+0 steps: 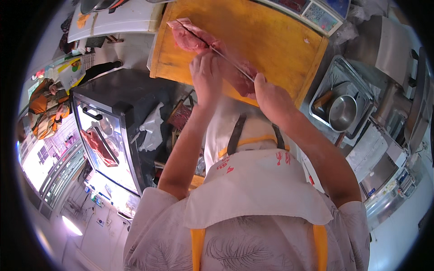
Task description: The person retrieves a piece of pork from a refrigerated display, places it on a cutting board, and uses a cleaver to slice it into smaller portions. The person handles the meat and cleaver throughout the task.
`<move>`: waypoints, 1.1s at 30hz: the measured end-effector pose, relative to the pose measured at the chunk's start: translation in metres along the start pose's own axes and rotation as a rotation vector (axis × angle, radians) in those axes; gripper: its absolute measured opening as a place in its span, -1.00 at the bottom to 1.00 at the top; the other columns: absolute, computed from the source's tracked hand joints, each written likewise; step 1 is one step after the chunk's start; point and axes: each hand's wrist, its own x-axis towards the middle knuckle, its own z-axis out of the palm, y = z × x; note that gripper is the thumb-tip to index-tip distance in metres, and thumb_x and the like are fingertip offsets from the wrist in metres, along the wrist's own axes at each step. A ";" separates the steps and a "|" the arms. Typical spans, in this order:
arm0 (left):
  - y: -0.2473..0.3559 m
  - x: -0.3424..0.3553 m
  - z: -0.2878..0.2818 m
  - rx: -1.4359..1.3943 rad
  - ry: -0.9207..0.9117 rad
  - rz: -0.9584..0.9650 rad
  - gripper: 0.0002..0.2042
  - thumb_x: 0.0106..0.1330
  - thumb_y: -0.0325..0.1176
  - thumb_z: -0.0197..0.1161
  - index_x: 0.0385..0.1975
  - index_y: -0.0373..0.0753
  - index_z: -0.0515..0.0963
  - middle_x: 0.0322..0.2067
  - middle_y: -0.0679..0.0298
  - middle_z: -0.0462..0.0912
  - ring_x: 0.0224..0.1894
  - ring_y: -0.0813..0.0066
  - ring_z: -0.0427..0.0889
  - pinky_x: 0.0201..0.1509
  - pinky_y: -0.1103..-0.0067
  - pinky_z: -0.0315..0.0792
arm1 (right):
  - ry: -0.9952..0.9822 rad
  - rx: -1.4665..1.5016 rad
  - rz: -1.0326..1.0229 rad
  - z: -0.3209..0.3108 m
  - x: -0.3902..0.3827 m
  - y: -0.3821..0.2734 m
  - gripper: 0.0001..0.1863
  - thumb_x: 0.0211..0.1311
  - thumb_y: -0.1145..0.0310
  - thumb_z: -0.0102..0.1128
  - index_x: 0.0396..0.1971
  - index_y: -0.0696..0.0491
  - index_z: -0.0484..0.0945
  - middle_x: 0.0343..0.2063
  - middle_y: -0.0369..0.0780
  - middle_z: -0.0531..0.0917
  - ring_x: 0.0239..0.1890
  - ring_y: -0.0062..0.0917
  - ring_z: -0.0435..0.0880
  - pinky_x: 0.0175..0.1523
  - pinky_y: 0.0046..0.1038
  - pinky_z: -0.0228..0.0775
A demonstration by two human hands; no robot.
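A long piece of raw meat [190, 39] lies slantwise across a yellow wooden cutting board [280, 40]. My right hand [272, 95] is closed round a knife, its handle hidden in my fist. The thin knife blade [233, 63] runs along the meat toward the upper left, its tip close to my left fingers. A dark slit continues from there through the far part of the meat. With curled fingers, my left hand [207, 74] presses on the near edge of the meat, left of the blade. The underside of the left fingers is hidden.
A scale [316, 18] stands at the board's far right edge. On the right, a metal tray [314, 106] holds a steel pot [342, 113]. At left stands a dark display cabinet [122, 90] with meat inside. Beyond it is a person in orange patterned clothing [43, 108].
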 end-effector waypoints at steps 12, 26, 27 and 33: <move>0.055 -0.061 -0.005 0.036 -0.047 -0.023 -0.43 0.24 -0.47 0.46 0.25 -0.29 0.41 0.23 -0.01 0.52 0.27 -0.06 0.47 0.36 0.25 0.37 | -0.001 0.092 -0.020 -0.012 -0.054 0.018 -0.78 0.45 0.38 0.03 -0.07 0.20 0.34 -0.36 0.14 0.71 -0.25 0.14 0.73 -0.15 0.03 0.59; 0.027 -0.059 -0.005 0.007 -0.034 -0.042 -0.46 0.23 -0.43 0.47 0.22 -0.27 0.44 0.20 0.00 0.52 0.25 -0.06 0.48 0.35 0.25 0.37 | -0.102 0.003 0.177 0.011 -0.129 0.076 -0.84 0.43 0.40 0.08 -0.14 0.12 0.35 -0.33 0.07 0.68 -0.26 0.07 0.73 -0.17 -0.01 0.60; 0.023 -0.064 -0.011 -0.006 -0.054 -0.058 -0.46 0.22 -0.44 0.48 0.21 -0.27 0.45 0.19 0.00 0.53 0.25 -0.06 0.48 0.35 0.25 0.37 | -0.094 0.026 0.171 0.012 -0.139 0.075 -0.84 0.43 0.39 0.11 -0.15 0.12 0.36 -0.35 0.06 0.68 -0.28 0.07 0.72 -0.18 -0.01 0.60; 0.011 -0.046 -0.045 -0.114 -0.107 -0.126 -0.48 0.18 -0.43 0.50 0.15 -0.28 0.49 0.16 0.01 0.53 0.22 -0.06 0.48 0.33 0.25 0.36 | 0.162 0.199 0.068 -0.016 -0.098 -0.014 -0.81 0.46 0.36 0.17 -0.21 0.09 0.34 -0.45 0.03 0.64 -0.38 0.03 0.70 -0.26 -0.02 0.58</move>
